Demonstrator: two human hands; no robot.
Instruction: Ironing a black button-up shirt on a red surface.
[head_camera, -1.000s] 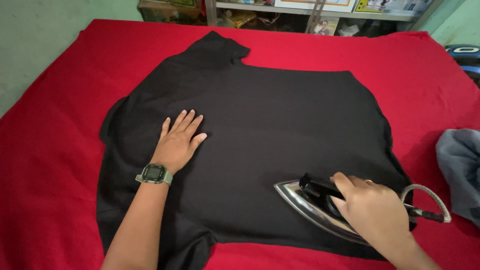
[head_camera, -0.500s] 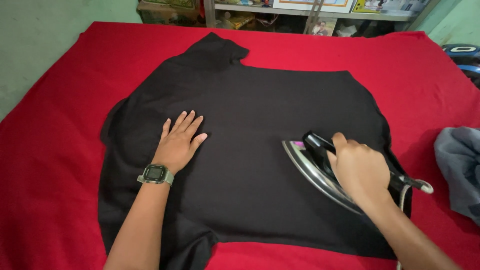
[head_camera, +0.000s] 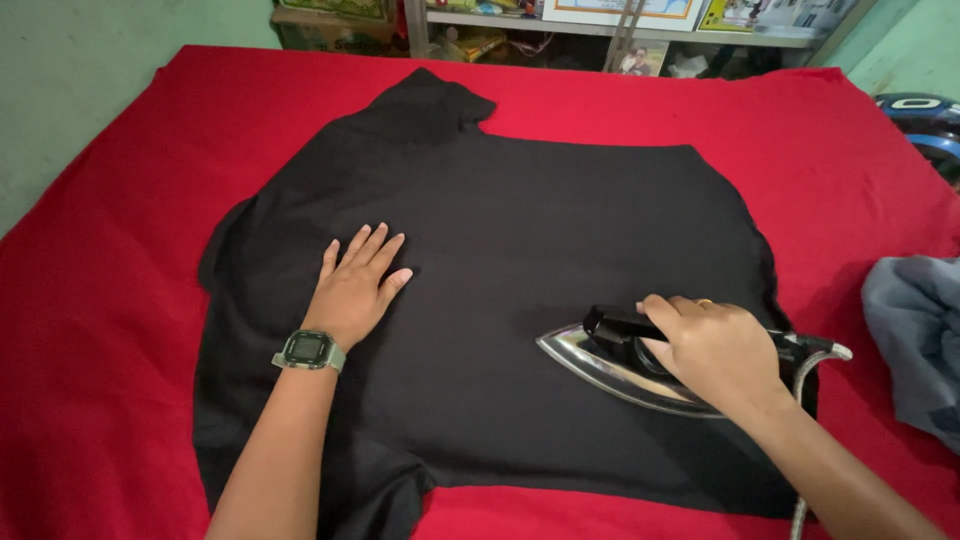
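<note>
A black garment (head_camera: 560, 230) lay spread flat over a red cloth (head_camera: 110, 330) that covered the table, its collar end pointing toward the far edge. The right hand (head_camera: 715, 350) was closed around the black handle of a metal iron (head_camera: 600, 358), a full grip holding the handle, with a ring showing on one finger; the iron's sole rested on the garment near its right-hand side, tip pointing left, and its braided cord (head_camera: 810, 400) curved away from the heel and ran down off the near edge of the picture. The left hand (head_camera: 357, 285) lay flat on the garment's left half, fingers spread and palm down, its grip wide and holding nothing, only pressing the fabric; a grey-green digital watch (head_camera: 308, 349) sat on that wrist. The two hands were well apart, with a broad smooth stretch of black cloth between them. Along the wall beyond the far edge stood a low shelf (head_camera: 520, 20) holding papers, pictures and small items too blurred to tell apart. At the right edge a crumpled grey cloth (head_camera: 915, 335) lay on the red cover, near the garment's right hem but apart from it, and a dark rounded object with a blue stripe (head_camera: 925, 120) showed further back. Red margin ran bare on the left, far and near sides of the garment.
</note>
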